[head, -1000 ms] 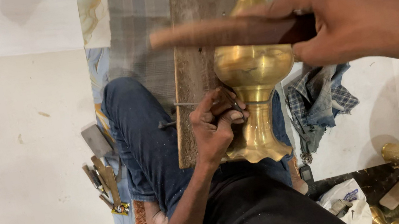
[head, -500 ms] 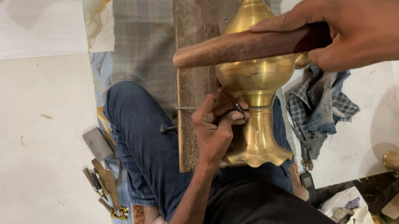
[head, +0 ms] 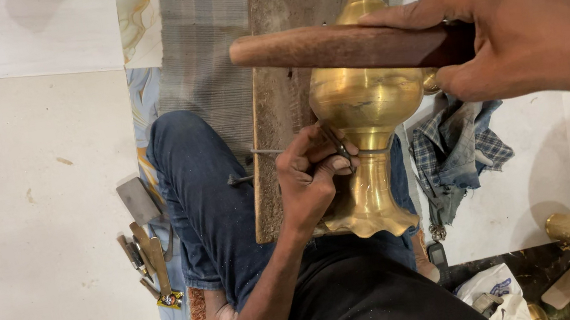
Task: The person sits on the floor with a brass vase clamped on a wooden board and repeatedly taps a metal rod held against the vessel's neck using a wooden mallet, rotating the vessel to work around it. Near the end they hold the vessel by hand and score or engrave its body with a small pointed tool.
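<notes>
Left hand (head: 315, 178) is pinching a thin chisel (head: 337, 144) against the brass vase (head: 365, 103) at its waist, six o'clock below the wooden mallet (head: 351, 47) the right hand (head: 520, 32) is gripping closed; strikes are wanting to land squarely.

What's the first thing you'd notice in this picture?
A shiny brass vase stands out in the middle, resting across the person's lap. The right hand holds a wooden mallet over it, while the left hand presses a thin metal chisel against its neck. Small tools lie on the floor at left.
</notes>
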The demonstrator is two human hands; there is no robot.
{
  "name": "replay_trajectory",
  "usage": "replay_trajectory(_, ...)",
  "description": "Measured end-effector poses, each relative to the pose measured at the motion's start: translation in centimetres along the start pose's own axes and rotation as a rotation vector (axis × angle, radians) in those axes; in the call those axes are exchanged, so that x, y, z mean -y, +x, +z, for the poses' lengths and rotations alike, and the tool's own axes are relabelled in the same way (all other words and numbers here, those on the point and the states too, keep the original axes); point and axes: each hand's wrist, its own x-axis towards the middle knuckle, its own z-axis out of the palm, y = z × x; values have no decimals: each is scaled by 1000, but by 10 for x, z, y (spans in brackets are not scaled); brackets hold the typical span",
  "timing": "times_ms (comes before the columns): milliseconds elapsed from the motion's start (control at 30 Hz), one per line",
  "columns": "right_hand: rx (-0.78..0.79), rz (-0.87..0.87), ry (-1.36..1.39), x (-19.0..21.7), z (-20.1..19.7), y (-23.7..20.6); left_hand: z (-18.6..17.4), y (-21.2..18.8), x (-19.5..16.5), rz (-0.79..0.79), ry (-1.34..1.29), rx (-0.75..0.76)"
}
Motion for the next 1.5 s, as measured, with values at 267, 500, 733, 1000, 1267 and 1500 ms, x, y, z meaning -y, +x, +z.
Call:
replay_trajectory(267, 36, -50, -57, -5, 8, 4, 3, -3, -7, -34, 18, 1)
replay_trajectory(500, 133, -45, -283, -3, -2, 4, 5, -5, -8, -70, 2, -47)
replay_trajectory(733, 63, -44, -144, 4, -11, 4, 7, -8, -8, -97, -19, -80)
replay_trajectory(1000, 16, -49, -73, 1, -13, 10, 7, -8, -11, -156, -21, -99)
replay_trajectory(1267, 96, -42, -114, -1, -11, 13, 8, -9, -12, -113, 9, -88)
replay_trajectory(1500, -24, -48, -5, -2, -12, 8, 11, -10, -12, -109, -25, -104)
